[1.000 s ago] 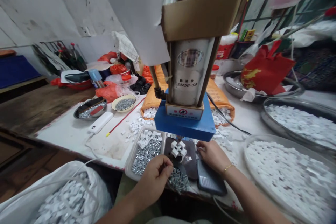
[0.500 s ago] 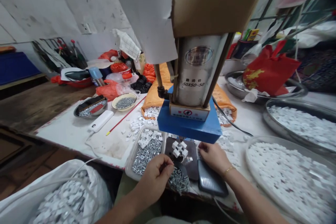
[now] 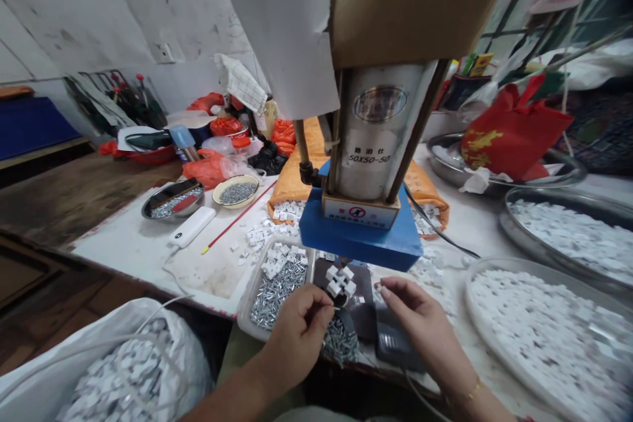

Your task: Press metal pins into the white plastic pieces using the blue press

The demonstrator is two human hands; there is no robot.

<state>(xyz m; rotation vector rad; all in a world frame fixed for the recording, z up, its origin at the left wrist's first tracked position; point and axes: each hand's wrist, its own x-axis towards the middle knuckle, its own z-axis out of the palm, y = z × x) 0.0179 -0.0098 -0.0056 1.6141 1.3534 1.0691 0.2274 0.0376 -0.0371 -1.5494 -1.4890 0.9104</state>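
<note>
My left hand (image 3: 299, 326) is pinched on a small metal screw, held just in front of the dark press plate (image 3: 363, 300). A cluster of white plastic pieces (image 3: 340, 280) sits on that plate under the blue base of the pneumatic press (image 3: 363, 237). Below my fingers lies a heap of screws (image 3: 339, 343). My right hand (image 3: 420, 326) hovers with fingers spread over the grey pedal-like pad (image 3: 393, 346), beside the plate, holding nothing.
A clear tray (image 3: 274, 283) of screws and white pieces sits left of the plate. Large round trays (image 3: 539, 333) of white pieces fill the right. A white bag (image 3: 123, 369) of pieces lies at lower left. Bowls (image 3: 237, 191), a power bank (image 3: 192, 227) and clutter stand behind.
My left hand has lifted from the screw heap toward the plate with a screw pinched. My right hand has drawn back from the plate's edge and opened over the grey pad.
</note>
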